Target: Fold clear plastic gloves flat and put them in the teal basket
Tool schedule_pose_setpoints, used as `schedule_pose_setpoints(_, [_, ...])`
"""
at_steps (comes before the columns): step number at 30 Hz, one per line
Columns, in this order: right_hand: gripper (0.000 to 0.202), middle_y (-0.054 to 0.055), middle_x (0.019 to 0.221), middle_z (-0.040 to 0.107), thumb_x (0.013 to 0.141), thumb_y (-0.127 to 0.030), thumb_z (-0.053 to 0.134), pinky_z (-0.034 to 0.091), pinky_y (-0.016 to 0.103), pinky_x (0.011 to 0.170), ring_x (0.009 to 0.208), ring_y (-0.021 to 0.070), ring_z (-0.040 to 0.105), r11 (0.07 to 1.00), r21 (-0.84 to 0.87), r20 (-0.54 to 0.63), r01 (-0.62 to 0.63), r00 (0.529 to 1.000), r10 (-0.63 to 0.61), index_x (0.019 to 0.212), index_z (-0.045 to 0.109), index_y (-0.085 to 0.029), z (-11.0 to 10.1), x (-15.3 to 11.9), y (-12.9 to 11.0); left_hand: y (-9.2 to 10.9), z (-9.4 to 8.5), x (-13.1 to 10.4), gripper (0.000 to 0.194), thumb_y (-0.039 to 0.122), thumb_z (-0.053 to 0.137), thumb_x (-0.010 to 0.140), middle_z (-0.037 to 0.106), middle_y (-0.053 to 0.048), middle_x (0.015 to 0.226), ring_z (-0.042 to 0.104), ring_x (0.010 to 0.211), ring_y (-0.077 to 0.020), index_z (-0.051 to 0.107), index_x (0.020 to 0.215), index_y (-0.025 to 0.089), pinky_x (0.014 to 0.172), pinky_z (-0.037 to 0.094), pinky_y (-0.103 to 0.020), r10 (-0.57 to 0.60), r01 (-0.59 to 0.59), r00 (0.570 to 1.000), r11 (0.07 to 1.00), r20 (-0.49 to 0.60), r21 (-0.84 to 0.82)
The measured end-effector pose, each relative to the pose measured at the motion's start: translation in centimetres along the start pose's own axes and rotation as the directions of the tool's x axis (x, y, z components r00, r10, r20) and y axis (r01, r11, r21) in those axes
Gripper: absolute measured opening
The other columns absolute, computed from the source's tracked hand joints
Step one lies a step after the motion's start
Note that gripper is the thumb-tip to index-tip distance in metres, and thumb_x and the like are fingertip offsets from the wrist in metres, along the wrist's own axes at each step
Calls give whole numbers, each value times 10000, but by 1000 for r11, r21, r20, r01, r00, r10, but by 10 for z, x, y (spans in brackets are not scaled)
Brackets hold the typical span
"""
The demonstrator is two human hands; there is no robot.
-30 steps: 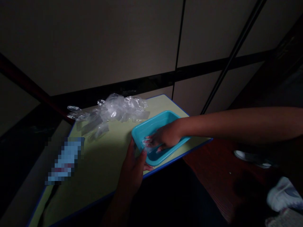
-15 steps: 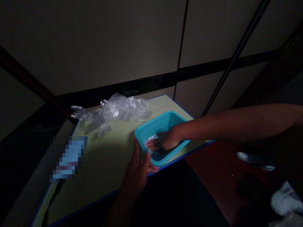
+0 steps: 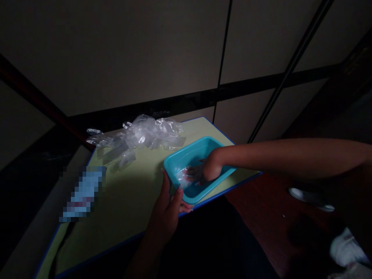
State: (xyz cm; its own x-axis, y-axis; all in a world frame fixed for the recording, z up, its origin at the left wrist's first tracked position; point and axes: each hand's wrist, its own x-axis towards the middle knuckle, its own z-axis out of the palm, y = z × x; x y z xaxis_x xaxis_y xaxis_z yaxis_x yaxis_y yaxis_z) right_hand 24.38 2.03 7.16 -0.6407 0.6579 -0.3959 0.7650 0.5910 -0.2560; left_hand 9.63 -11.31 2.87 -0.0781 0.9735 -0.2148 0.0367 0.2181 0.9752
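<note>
A turquoise rectangular plastic basin [image 3: 186,156] stands tilted toward the viewer's left on a pale yellow table [image 3: 128,217], close to its front edge. At the basin's near left corner, my left hand [image 3: 167,211] grips the rim, its thumb up against the wall and some fingers curled underneath. My right hand [image 3: 209,170] is down inside the basin, fingers stretched out and apart. Under and beside those fingers lies shiny clear plastic film [image 3: 182,177] on the basin's bottom; its exact shape is hard to make out in the dim light.
Crumpled clear plastic bags [image 3: 145,133] lie at the back of the table. A blurred-out blue item [image 3: 85,192] with a dark strap is at the left edge. Cabinet doors [image 3: 139,50] rise behind. A shoe [image 3: 310,199] rests on the reddish floor at right.
My right hand has drawn back slightly to the right inside the basin, and more of the clear film shows. My left hand keeps its hold on the rim.
</note>
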Motion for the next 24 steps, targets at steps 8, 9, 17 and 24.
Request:
schedule_pose_setpoints(8, [442, 1, 1167, 628, 775, -381, 634, 403, 283, 901, 1094, 199, 553, 931, 230, -48, 283, 959, -280, 1193, 599, -242, -62, -34, 0, -2, -1, -3, 904, 653, 462, 792, 664, -22, 712, 655, 597, -194, 85, 1474, 195, 599, 548, -320, 42, -42, 996, 999, -73, 4])
schedule_pose_setpoints(9, [445, 12, 1153, 633, 806, -408, 594, 405, 293, 886, 1065, 204, 566, 948, 163, -96, 274, 960, -261, 1214, 583, -232, -69, -40, 4, -2, -2, -5, 900, 659, 456, 791, 648, -14, 669, 649, 598, -195, 108, 1472, 184, 609, 545, -325, 47, -46, 995, 999, -84, 10])
schedule_pose_setpoints(17, [525, 142, 890, 680, 806, -564, 506, 434, 358, 708, 851, 288, 625, 927, -86, -515, -366, 813, 273, 1083, 648, -141, -53, -68, 51, -23, -10, -27, 879, 629, 461, 804, 580, 22, 559, 581, 540, -158, 136, 1465, 150, 626, 518, -308, 66, -65, 998, 995, -3, 82])
schedule_pose_setpoints(24, [383, 74, 685, 678, 803, -489, 522, 409, 250, 519, 566, 163, 619, 949, 211, -295, -236, 910, 292, 906, 660, -146, -14, -73, 68, -30, 2, -30, 862, 643, 429, 807, 586, 12, 554, 603, 565, -169, 206, 1443, 106, 617, 491, -297, 6, -3, 994, 999, 105, -32])
